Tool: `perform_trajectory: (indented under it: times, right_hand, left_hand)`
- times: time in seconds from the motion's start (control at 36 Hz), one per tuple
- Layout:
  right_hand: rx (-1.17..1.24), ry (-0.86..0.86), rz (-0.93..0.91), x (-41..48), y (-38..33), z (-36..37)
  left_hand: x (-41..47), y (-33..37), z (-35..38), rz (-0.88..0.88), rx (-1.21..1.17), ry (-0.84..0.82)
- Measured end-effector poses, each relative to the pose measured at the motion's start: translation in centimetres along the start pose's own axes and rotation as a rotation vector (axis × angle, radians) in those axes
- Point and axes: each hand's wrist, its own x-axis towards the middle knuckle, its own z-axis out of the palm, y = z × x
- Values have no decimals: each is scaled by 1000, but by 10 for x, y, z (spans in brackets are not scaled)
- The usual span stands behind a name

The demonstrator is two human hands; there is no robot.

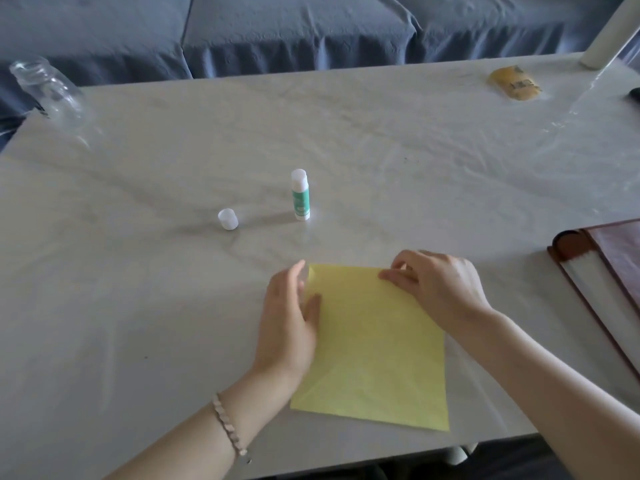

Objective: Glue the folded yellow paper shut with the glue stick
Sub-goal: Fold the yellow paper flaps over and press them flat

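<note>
A folded yellow paper (374,348) lies flat near the table's front edge. My left hand (289,327) rests on its left edge, fingers together, with the thumb on the sheet. My right hand (440,289) presses on the far right corner with curled fingers. The glue stick (300,194), white with a green label, stands upright and uncapped in the middle of the table, well beyond the paper. Its white cap (228,219) sits apart to its left.
The table (138,271) is covered in a wrinkled white sheet. A clear glass jar (48,90) lies at the far left corner, a yellow packet (515,83) at the far right. A brown folder (602,282) lies at the right edge. A blue sofa (277,29) stands behind.
</note>
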Motion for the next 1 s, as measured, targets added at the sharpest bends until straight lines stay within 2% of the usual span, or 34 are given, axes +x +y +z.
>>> perform_trajectory:
  times: [0.03, 0.08, 0.14, 0.19, 0.25, 0.39, 0.5, 0.67, 0.78, 0.86, 0.92, 0.94, 1.0]
  right_hand:
    - [-11, 66, -47, 0, 3, 4]
    - [-1, 131, -88, -4, 6, 13]
    - [22, 110, -97, -13, 4, 25]
    - [31, 57, -127, -25, -2, 38]
    - [17, -6, -148, -35, -6, 51]
    - [-82, -91, -50, -43, -13, 61]
    - [-140, -77, 69, -47, -8, 57]
    - [-140, -62, 128, -52, 3, 55]
    - [-172, -54, 129, -51, 2, 52]
    - [-130, 21, 118, -40, 0, 42]
    - [-57, 87, 128, -25, -3, 30]
    - [-5, 94, 130, -15, -7, 25]
    - [139, 59, 109, 5, -17, 16]
  left_hand:
    - [-3, -4, 4, 150, 151, -5]
    - [-10, -10, 11, 384, 389, -124]
    - [-15, -13, 18, 493, 500, -247]
    - [-17, -12, 22, 519, 541, -298]
    - [-17, -11, 25, 497, 602, -323]
    - [-17, -7, 23, 350, 688, -380]
    - [-16, -5, 25, 274, 709, -352]
    - [-2, -4, 29, 159, 747, -262]
    - [1, -4, 28, 128, 769, -314]
    - [3, 2, 21, 117, 778, -338]
    - [4, 8, 13, 156, 884, -376]
    - [2, 6, 12, 206, 933, -372]
    - [-5, 8, 3, 174, 930, -396]
